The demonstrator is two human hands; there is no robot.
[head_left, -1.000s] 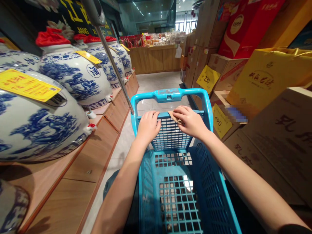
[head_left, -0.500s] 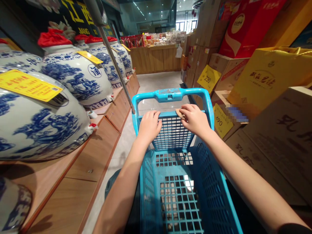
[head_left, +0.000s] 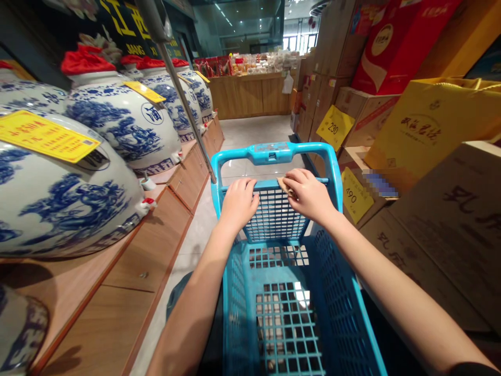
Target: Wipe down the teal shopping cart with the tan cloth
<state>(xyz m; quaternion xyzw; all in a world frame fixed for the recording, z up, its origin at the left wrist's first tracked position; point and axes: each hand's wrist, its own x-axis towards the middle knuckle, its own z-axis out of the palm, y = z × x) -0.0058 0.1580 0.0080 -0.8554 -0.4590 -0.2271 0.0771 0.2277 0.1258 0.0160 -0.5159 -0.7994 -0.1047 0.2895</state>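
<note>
At the 12 o'clock rail of the turquoise plastic mesh cart (head_left: 270,153), the left hand (head_left: 238,202) grips closed while the right hand (head_left: 309,194) pinches a small brown scrap (head_left: 282,184) against it, seemingly mid-wipe; continuing needs steady pressure.

Legible text as I read it from the head view:

- Dark sign (head_left: 125,36): "江西" above "JANG XI".
- Jar (head_left: 121,130): round emblem "酒".
- Upper tag (head_left: 333,127): "230".
- Lower tag (head_left: 353,195): "490".
- Carton (head_left: 450,230): large "乳".

I cannot make out the print on the jar labels (head_left: 43,137) or the script on the yellow box (head_left: 426,120).
</note>
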